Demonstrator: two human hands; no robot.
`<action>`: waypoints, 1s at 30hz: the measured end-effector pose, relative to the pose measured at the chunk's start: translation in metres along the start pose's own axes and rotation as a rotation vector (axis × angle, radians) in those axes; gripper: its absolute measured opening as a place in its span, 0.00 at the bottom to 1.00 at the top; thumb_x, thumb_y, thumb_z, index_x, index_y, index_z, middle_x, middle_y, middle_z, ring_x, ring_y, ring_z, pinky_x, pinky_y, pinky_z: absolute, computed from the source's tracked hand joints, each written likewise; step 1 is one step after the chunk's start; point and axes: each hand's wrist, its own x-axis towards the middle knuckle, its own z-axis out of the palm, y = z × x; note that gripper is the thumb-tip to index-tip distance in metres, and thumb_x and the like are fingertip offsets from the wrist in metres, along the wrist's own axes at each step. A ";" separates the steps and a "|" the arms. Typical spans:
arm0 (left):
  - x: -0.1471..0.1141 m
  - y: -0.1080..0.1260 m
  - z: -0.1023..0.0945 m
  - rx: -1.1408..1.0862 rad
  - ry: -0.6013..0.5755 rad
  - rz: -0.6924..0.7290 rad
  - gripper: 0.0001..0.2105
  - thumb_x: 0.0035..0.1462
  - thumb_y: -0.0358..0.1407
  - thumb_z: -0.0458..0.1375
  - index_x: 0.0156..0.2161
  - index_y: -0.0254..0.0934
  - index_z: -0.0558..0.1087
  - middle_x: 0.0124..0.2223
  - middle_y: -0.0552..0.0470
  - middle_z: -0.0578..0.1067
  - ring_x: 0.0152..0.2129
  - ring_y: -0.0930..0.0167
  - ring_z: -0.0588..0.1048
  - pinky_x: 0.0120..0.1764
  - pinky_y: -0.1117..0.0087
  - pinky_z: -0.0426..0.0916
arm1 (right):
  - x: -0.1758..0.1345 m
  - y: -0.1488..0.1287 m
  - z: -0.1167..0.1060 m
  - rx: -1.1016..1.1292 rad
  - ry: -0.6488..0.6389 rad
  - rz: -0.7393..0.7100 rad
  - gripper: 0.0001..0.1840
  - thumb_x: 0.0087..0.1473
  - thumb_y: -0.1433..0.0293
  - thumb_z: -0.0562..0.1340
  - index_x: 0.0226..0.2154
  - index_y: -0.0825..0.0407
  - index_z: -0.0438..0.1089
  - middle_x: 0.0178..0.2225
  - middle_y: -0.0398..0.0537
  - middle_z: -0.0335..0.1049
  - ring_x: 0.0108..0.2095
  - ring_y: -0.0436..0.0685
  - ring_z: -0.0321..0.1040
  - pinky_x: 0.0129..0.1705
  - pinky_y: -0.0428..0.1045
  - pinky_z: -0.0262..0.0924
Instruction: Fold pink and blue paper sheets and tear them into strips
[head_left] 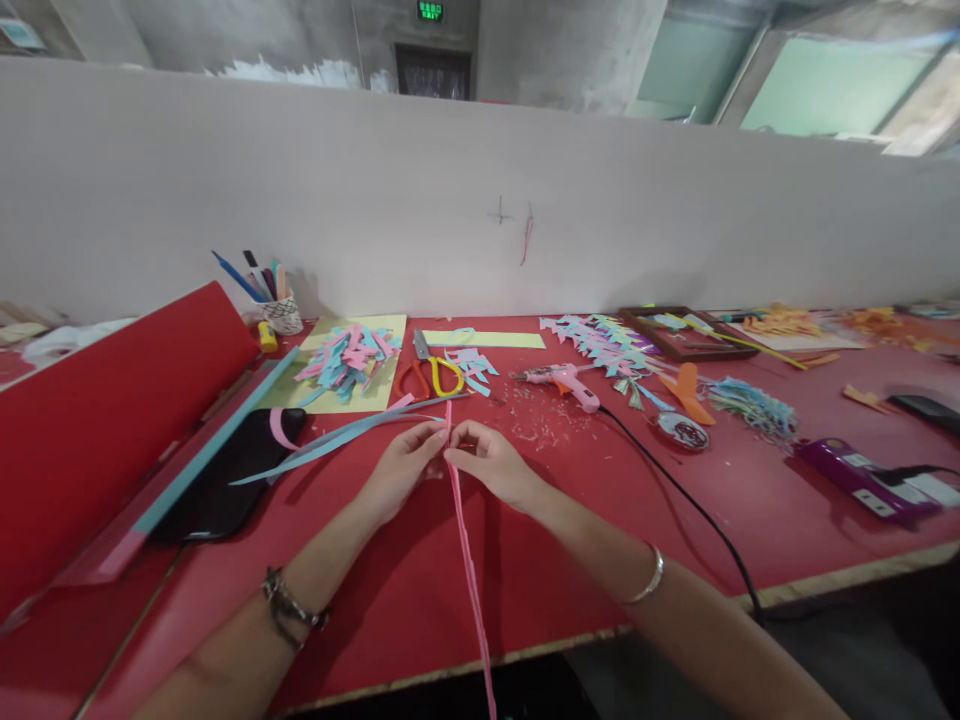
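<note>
Above the red table my left hand [409, 458] and my right hand [487, 460] meet, fingers pinched on a long pink paper strip [466, 555]. The strip hangs from my fingertips down past the table's front edge. Thin blue paper strips [322, 447] reach leftward from beside my left fingers; whether that hand grips them too I cannot tell. Just beyond my hands lie scissors [431, 370] with one red and one yellow handle. A pink glue gun [562, 380] rests to the right of them, its black cord trailing toward me.
Left are a black phone [225, 480], a leaning red board [120, 430] and a pen cup [280, 312]. Pink and blue paper pieces [352, 358] lie on yellow paper. Rightward are fringed strips [600, 340], a brown tray [690, 335] and a purple power strip [862, 480].
</note>
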 end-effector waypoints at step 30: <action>-0.002 -0.002 0.009 0.517 -0.051 0.281 0.17 0.46 0.48 0.47 0.18 0.35 0.64 0.17 0.59 0.62 0.16 0.77 0.59 0.21 0.76 0.55 | 0.005 -0.011 -0.004 -0.090 0.186 0.131 0.10 0.47 0.71 0.52 0.17 0.52 0.57 0.09 0.31 0.54 0.09 0.42 0.52 0.13 0.39 0.48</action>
